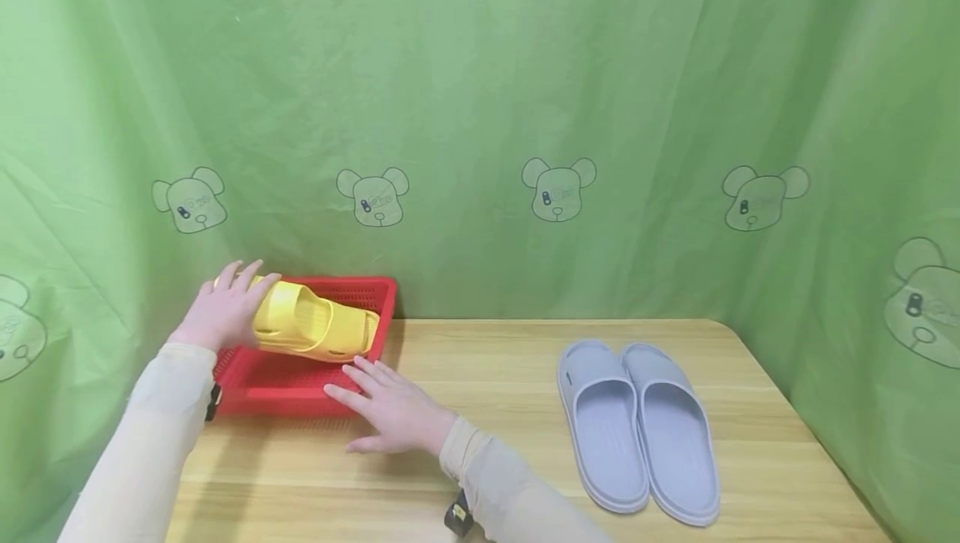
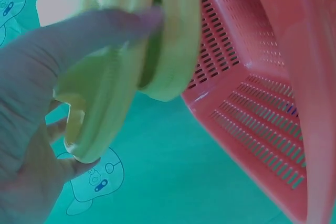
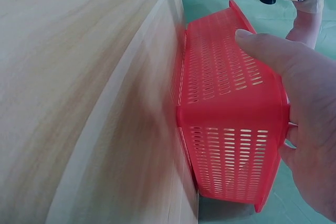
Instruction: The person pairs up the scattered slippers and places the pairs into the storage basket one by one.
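A pair of yellow slippers (image 1: 347, 329) lies tilted at the back of a red plastic basket (image 1: 300, 400). My left hand (image 1: 225, 308) grips them at their left end. In the left wrist view the thumb crosses the edges of the yellow slippers (image 2: 176, 40), which sit together, while the other fingers are partly hidden behind them. My right hand (image 1: 399, 411) is at the basket's front right corner, fingers spread. In the right wrist view its thumb lies along the outside of the red basket (image 3: 231, 113); whether it touches the wall I cannot tell.
Two grey slippers (image 1: 611, 443) stand side by side on the right of the wooden table (image 1: 480, 384). A green curtain (image 1: 480, 109) with bear-head prints hangs behind and around the table.
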{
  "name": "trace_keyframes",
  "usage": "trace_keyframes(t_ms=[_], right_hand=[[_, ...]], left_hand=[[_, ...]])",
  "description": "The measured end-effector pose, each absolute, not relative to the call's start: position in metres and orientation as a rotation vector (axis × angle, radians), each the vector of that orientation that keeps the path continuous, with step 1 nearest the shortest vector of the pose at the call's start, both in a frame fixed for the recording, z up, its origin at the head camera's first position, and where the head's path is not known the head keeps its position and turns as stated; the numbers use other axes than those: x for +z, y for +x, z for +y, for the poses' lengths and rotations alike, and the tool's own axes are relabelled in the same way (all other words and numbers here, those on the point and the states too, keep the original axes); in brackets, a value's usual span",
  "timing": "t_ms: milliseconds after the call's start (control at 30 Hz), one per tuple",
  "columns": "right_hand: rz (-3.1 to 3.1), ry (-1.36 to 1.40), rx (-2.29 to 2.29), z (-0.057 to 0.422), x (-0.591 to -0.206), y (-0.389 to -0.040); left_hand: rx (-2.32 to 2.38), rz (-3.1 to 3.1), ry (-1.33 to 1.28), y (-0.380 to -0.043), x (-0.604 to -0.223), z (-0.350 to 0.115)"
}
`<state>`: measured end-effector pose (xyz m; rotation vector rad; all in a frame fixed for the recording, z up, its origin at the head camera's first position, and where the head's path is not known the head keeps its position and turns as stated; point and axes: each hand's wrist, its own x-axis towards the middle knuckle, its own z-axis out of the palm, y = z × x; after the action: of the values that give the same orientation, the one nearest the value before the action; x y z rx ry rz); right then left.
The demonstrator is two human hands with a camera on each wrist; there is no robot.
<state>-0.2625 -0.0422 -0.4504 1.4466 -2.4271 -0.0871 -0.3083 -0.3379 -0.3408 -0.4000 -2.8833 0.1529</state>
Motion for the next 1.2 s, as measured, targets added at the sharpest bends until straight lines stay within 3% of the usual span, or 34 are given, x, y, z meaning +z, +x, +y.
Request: trace_keyframes(t_ms=[1200], right_hand=[[-2.359,1.525,0.051,-0.036,-0.448,-0.266]], left_hand=[[-0.374,-2.723,-0.102,-0.33,-0.363,-0.344]])
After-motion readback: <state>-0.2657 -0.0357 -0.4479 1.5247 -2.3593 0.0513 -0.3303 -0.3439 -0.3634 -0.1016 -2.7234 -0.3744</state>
